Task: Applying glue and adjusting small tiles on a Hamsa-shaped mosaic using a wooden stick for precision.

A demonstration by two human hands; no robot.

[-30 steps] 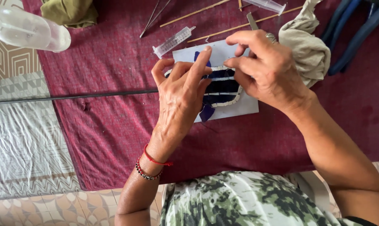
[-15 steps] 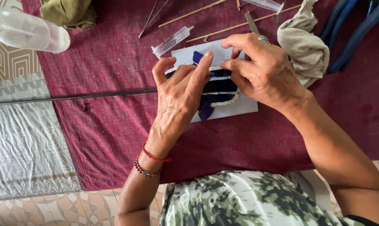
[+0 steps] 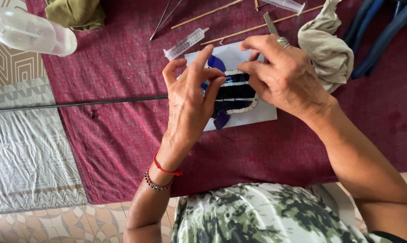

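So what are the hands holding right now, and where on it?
Both the left hand and right hand press fingertips onto the dark blue mosaic piece on the white board. Whether either pinches a tile cannot be told.

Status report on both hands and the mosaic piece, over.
Left hand and right hand both pressing on blue mosaic. Mosaic flat on white board. Syringe lies beside, nothing blocking.

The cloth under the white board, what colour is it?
Dark red, in the head view: the cloth lies under the white board.
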